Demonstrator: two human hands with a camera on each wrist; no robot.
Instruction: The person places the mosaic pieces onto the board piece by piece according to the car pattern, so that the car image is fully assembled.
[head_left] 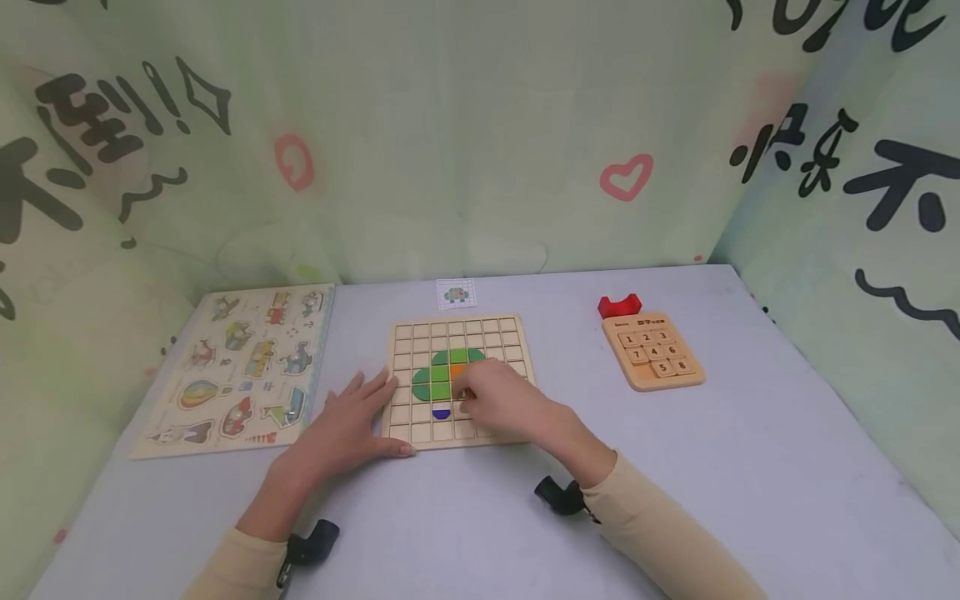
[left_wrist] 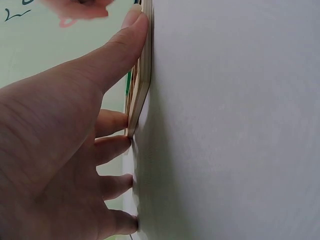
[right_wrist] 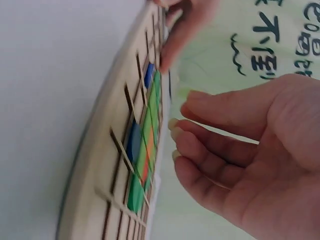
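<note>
A square wooden grid board [head_left: 486, 329] lies in front of me, with green pieces [head_left: 440, 373], an orange piece [head_left: 457, 372] and a blue half-round piece [head_left: 441, 414] in its cells. In the right wrist view a second blue piece [right_wrist: 133, 142] shows nearer that camera; my right hand covers it in the head view. My left hand [head_left: 347, 427] steadies the board's left side, fingers spread and thumb at the lower left corner. Over the board's right half hovers my right hand [head_left: 504, 402], its fingers [right_wrist: 192, 145] loosely bent, a gap below the thumb and nothing visible between.
A small pattern card [head_left: 456, 293] lies behind the board. To the left is a large picture puzzle board [head_left: 247, 367]. On the right are a wooden number tile board [head_left: 652, 352] and a red piece [head_left: 619, 307] at its top. Printed curtains enclose the table.
</note>
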